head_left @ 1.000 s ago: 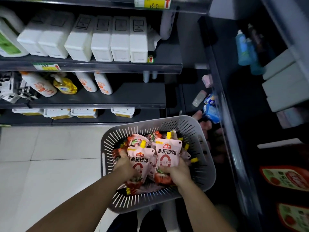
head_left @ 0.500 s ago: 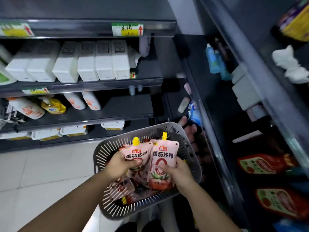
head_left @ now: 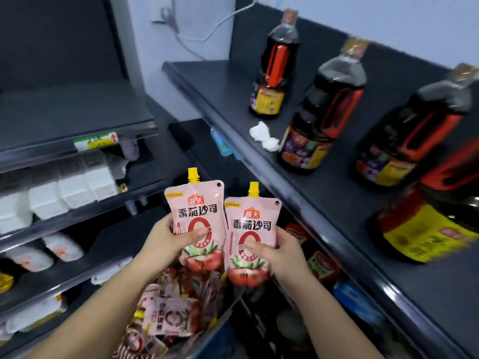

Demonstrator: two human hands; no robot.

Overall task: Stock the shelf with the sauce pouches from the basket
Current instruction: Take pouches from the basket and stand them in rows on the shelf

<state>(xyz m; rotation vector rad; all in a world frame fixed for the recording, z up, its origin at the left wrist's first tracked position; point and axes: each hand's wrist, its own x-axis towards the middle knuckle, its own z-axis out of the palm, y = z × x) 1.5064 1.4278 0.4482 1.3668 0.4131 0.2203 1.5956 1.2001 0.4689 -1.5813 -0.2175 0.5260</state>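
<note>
Items I log, largest first.

1. Dark shelf (head_left: pixel 344 208), running from upper centre to the lower right of the frame.
2. Second shelving unit (head_left: pixel 77 110), left side, tiered; white boxes (head_left: pixel 72 185) stand in a row on one tier.
3. Four dark sauce bottles, upright on the dark shelf, right half of the frame: (head_left: pixel 274 73), (head_left: pixel 321 117), (head_left: pixel 407 136), (head_left: pixel 435 216).
4. Basket (head_left: pixel 223 317), bottom centre, mostly hidden by my view of the forearms; loose pouches (head_left: pixel 171 317) lie heaped inside.
5. Left-hand pouch (head_left: pixel 199 211), pink, yellow cap up, held upright at centre frame above the basket.
6. Right-hand pouch (head_left: pixel 250 229), same kind, just beside the first and slightly lower; neither is on a shelf.
7. Left hand (head_left: pixel 166 242), fingers wrapped round item 5, thumb across its front.
8. Right hand (head_left: pixel 280 252), gripping item 6 the same way.
9. White crumpled wad (head_left: pixel 264 136), on the dark shelf near the second bottle.
10. Price tag (head_left: pixel 96 141), on a shelf edge at left; text blurred.
</note>
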